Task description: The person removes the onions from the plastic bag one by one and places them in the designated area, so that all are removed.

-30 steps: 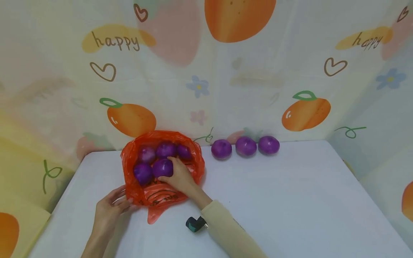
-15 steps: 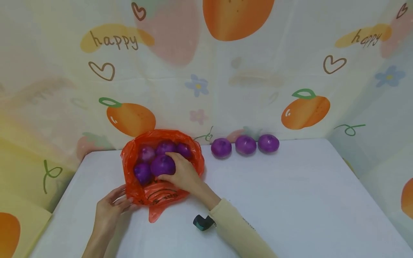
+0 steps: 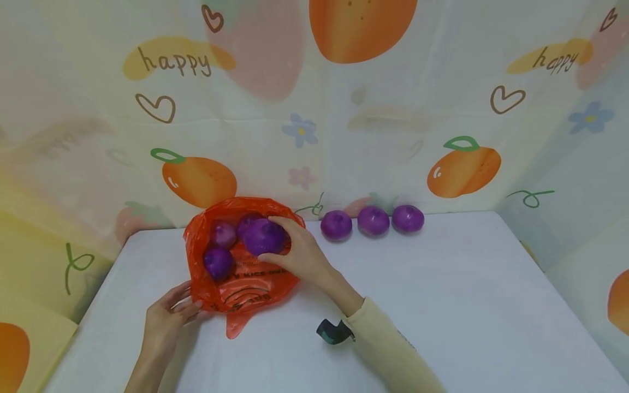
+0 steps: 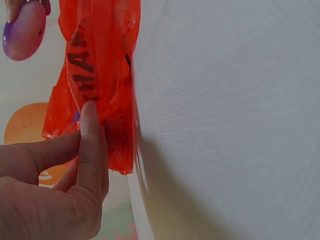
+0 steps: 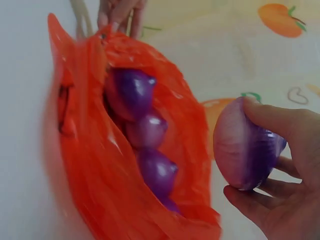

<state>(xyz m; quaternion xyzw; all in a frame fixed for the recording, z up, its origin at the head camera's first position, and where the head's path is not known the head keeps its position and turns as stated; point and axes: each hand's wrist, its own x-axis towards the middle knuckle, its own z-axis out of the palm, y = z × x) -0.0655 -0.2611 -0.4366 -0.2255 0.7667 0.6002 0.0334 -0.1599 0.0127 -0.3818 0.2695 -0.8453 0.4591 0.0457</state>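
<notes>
An orange-red plastic bag lies open on the white table; several purple onions sit inside it. My right hand grips one purple onion and holds it just above the bag's mouth; the right wrist view shows this onion clear of the bag and the onions left inside. My left hand pinches the bag's near edge; in the left wrist view its fingers press the plastic.
Three more purple onions stand in a row at the table's back edge, right of the bag. A fruit-printed cloth walls the table behind and at both sides. The table's left edge lies near my left hand.
My right hand has lifted the onion it gripped up and back-right, out of the pile in the bag. The left hand has kept its hold on the bag.
</notes>
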